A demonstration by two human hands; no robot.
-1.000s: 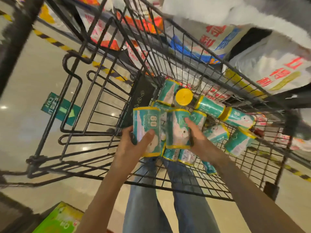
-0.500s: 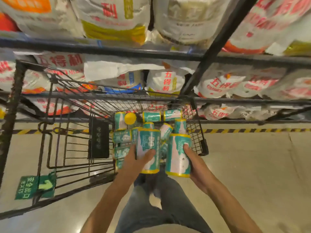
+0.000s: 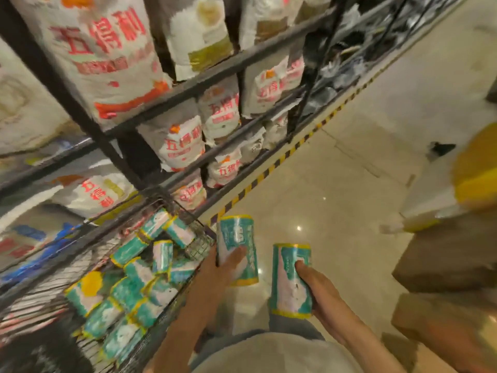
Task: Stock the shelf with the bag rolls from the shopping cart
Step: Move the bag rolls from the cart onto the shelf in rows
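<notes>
My left hand (image 3: 220,270) grips a teal bag roll with yellow ends (image 3: 236,238), held upright over the floor just right of the cart. My right hand (image 3: 317,292) grips a second, matching bag roll (image 3: 285,278), also upright, a little lower and to the right. Several more teal rolls (image 3: 129,286) lie piled in the black wire shopping cart (image 3: 199,246) at lower left. The picture is blurred by motion.
Black metal shelving (image 3: 188,87) full of white sacks with red lettering fills the upper left, with a yellow-black stripe (image 3: 269,170) along its foot. Beige tiled floor (image 3: 349,184) stretches right. Brown cartons (image 3: 446,265) and a yellow-white object (image 3: 476,168) stand at the right edge.
Both hands have lifted their rolls out of the cart and carried them to its right over the floor. The view has swung right, so the cart now sits at lower left.
</notes>
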